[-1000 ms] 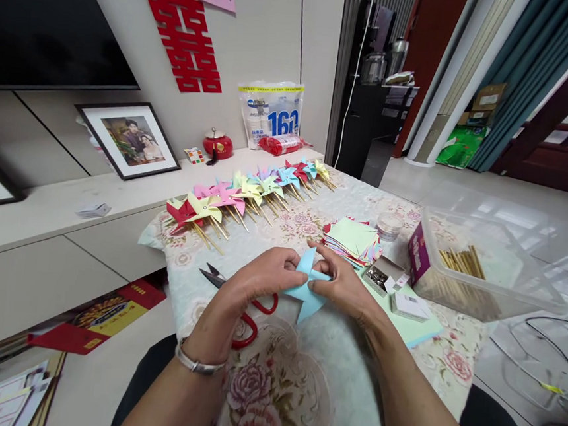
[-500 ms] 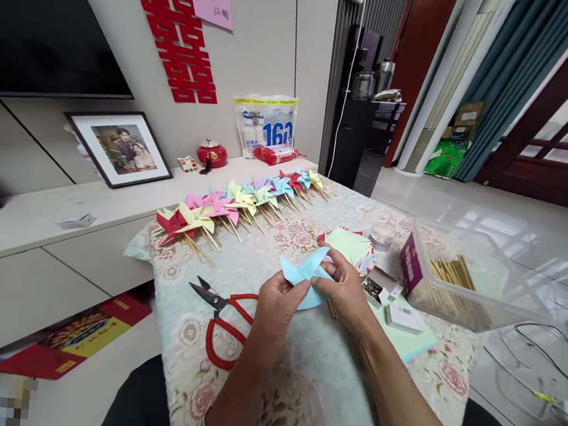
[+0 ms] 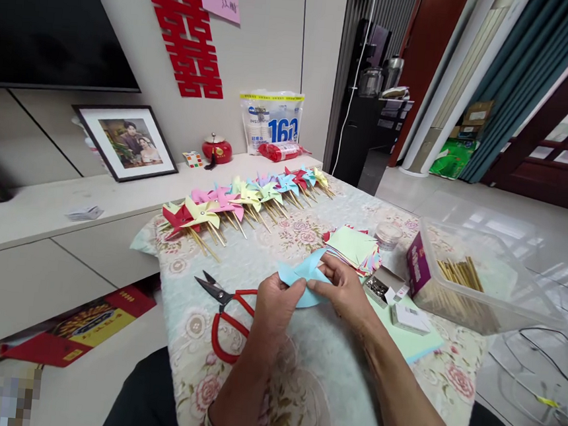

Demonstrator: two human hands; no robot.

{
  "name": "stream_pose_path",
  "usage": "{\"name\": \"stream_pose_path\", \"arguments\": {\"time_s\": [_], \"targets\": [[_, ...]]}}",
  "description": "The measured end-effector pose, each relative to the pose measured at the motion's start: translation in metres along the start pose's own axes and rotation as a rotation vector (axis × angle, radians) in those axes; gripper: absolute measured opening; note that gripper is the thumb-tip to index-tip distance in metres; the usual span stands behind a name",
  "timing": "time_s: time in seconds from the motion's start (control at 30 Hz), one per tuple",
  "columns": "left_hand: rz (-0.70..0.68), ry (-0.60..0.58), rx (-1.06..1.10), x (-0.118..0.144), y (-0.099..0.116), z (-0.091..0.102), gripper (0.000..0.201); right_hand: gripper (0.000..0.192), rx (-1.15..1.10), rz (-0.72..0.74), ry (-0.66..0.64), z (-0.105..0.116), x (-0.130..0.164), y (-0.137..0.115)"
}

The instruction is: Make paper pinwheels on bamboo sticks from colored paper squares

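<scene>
Between my hands is a light blue paper pinwheel (image 3: 311,275), its blades partly folded in toward the middle. My left hand (image 3: 276,302) pinches its near left side, thumb pressed close to the centre. On the other side my right hand (image 3: 342,286) grips a folded blade, with thumb and fingers closed on the paper. The fingertips hide part of the sheet. Red-handled scissors (image 3: 226,304) lie with parted blades left of my left hand. Beyond my right hand sit a small box of metal pins (image 3: 379,289) and a stack of cut coloured paper (image 3: 353,245).
A row of finished pinwheels on sticks (image 3: 245,200) lies along the table's far left edge. At the right stands a clear plastic bin (image 3: 455,307) holding sticks. A small white box (image 3: 410,318) rests on green paper (image 3: 419,347). A round clear container (image 3: 388,235) stands behind.
The upright blade of the blue paper is folded lower toward the centre, and my right fingers have curled further over it. The whole view has shifted slightly.
</scene>
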State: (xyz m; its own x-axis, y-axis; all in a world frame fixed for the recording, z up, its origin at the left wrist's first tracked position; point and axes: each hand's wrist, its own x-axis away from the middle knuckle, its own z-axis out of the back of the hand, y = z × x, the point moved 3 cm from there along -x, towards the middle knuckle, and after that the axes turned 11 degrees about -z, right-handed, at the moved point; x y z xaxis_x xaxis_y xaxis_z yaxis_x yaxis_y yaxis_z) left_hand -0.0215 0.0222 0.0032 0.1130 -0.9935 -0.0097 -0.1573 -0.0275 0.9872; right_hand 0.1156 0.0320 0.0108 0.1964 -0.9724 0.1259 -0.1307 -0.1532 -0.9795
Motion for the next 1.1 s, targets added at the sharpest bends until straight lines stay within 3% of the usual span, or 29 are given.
{"name": "stream_pose_path", "arguments": {"time_s": [0.17,0.37,0.47,0.57,0.7,0.9,1.1], "targets": [[-0.001,-0.01,-0.012,-0.003,-0.001,0.01,0.022,0.062,-0.043,-0.013,0.075,0.007,0.001,-0.002],[0.049,-0.071,-0.015,-0.002,-0.001,0.015,0.019,0.044,0.05,-0.035,0.058,0.005,0.0,0.0],[0.073,-0.083,0.023,-0.002,-0.002,0.014,0.021,0.048,0.085,-0.059,0.087,0.004,-0.002,0.004],[0.093,-0.077,0.106,-0.004,-0.004,0.016,0.024,0.059,0.068,-0.003,0.175,0.006,-0.003,0.005],[0.115,-0.045,0.188,-0.007,-0.007,0.02,0.026,0.05,0.094,0.105,0.237,0.007,-0.002,0.002],[0.126,-0.018,0.244,-0.009,-0.005,0.023,0.02,0.015,0.238,0.266,0.079,0.006,0.007,-0.01],[0.117,0.003,0.242,-0.009,-0.004,0.023,0.021,0.012,0.41,0.199,-0.093,0.003,0.01,-0.013]]}}
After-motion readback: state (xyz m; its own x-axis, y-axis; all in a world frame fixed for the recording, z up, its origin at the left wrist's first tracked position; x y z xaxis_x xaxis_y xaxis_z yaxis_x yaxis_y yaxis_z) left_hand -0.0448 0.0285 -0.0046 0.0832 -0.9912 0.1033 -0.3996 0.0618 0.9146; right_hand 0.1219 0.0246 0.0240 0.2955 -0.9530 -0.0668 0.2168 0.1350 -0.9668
